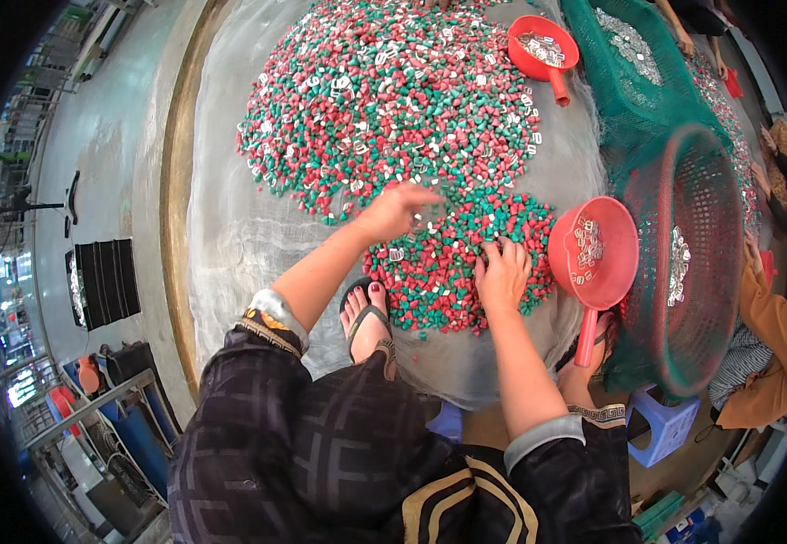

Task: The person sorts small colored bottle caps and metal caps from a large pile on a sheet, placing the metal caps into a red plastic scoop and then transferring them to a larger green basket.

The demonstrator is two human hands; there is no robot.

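Observation:
A wide heap of small red and green pieces [393,100], with white slotted buckle-like pieces among them, spreads over a pale mesh sheet. Nearer me lies a smaller patch of the same red and green pieces [439,286]. Over the join between the two, my left hand [393,214] points rightward; its fingertips are smeared by motion, and I cannot see whether it holds anything. My right hand [505,275] rests on the right part of the nearer patch, fingers apart and touching the pieces. Beside it sits a red long-handled scoop [624,281] containing white buckle-like pieces.
Farther off is another red scoop [516,56] with white pieces. Green mesh baskets [719,227] line the right side, holding white pieces. My sandalled foot [368,326] stands by the patch. A blue stool [663,426] and other people's arms [758,258] are at right.

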